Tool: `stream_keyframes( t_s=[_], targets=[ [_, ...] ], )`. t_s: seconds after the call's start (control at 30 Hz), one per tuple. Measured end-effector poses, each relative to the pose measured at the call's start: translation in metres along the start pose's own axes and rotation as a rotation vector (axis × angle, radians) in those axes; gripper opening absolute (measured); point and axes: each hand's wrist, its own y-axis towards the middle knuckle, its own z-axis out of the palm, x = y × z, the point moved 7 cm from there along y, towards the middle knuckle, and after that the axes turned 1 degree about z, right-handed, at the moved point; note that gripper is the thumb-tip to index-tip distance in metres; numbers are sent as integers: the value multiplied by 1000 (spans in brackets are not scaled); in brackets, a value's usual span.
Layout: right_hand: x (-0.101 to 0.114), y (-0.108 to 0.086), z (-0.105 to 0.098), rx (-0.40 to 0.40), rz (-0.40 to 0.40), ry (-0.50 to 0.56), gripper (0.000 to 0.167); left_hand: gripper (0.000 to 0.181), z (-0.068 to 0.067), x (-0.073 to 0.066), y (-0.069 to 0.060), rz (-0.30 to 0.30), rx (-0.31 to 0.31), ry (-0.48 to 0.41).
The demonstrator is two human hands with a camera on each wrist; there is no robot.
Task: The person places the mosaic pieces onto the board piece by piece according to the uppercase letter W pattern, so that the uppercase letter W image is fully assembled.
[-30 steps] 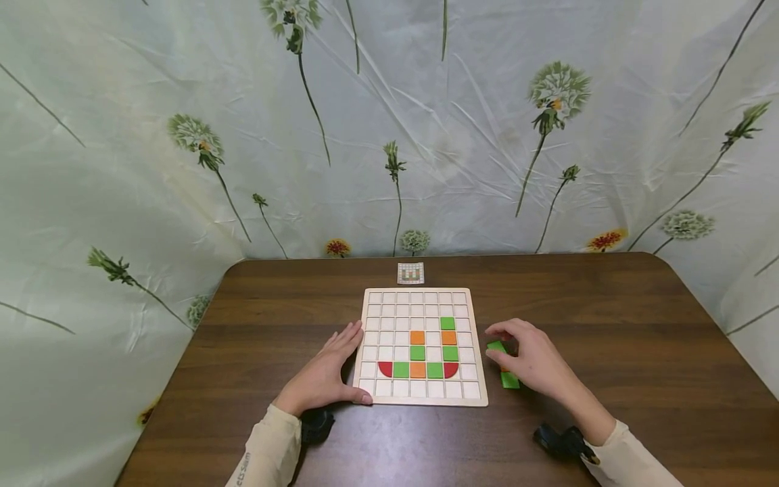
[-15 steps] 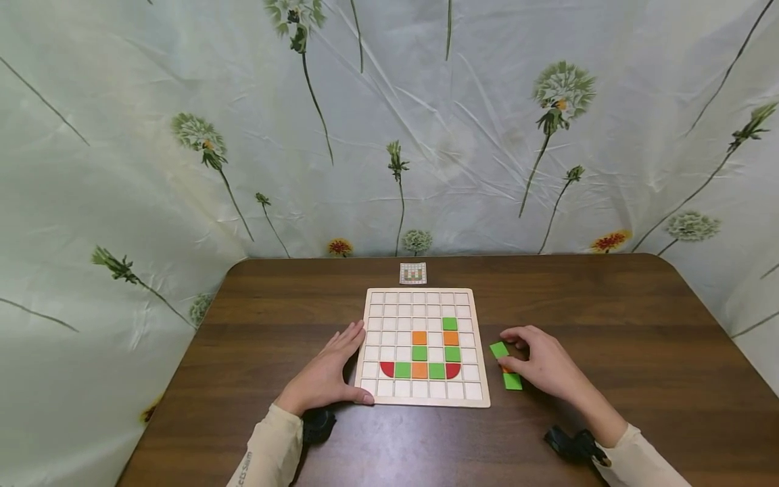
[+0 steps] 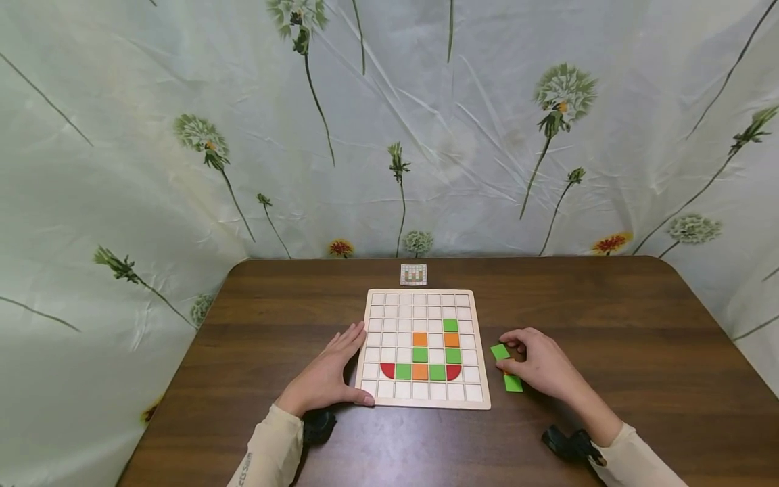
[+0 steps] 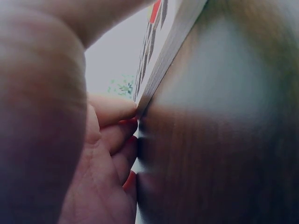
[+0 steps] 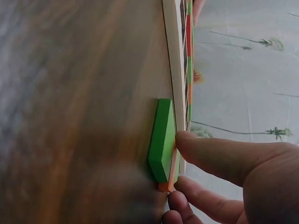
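My left hand [image 3: 325, 375] rests along the left edge of a pale square grid board [image 3: 426, 406], fingers straight, thumb at its front left corner. In the left wrist view the fingertips [image 4: 126, 109] touch the board's side. Green, orange and red tiles form a pattern on the grid, including a green tile [image 3: 450, 325] at its upper right. To the right of the board, my right hand [image 3: 541, 362] pinches an orange tile [image 5: 168, 185] between thumb and fingers. A loose green tile [image 3: 500, 351] lies just beyond it, another green tile [image 3: 514, 383] nearer me.
A small printed pattern card [image 3: 414, 274] lies behind the board. The brown wooden table [image 3: 292, 291] ends at a floral cloth backdrop [image 3: 450, 176]. Black wrist cameras show beneath both wrists, the right camera [image 3: 572, 445] close to the table's surface.
My right hand has moved slightly right and lower, uncovering the far green tile, and its thumb and fingers have come to the orange tile. The left hand stays against the board.
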Motion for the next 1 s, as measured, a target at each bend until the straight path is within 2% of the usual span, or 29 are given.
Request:
stream_keyframes(
  t_s=[0.4, 0.7, 1.0],
  targets=[
    [1, 3, 3, -26, 22, -26, 31, 129, -1, -1, 1, 4, -4, 8],
    [5, 3, 5, -6, 39, -43, 26, 129, -1, -1, 0, 8, -2, -1],
    [7, 4, 4, -13, -20, -50, 18, 127, -1, -2, -1, 12, -13, -7]
  ],
)
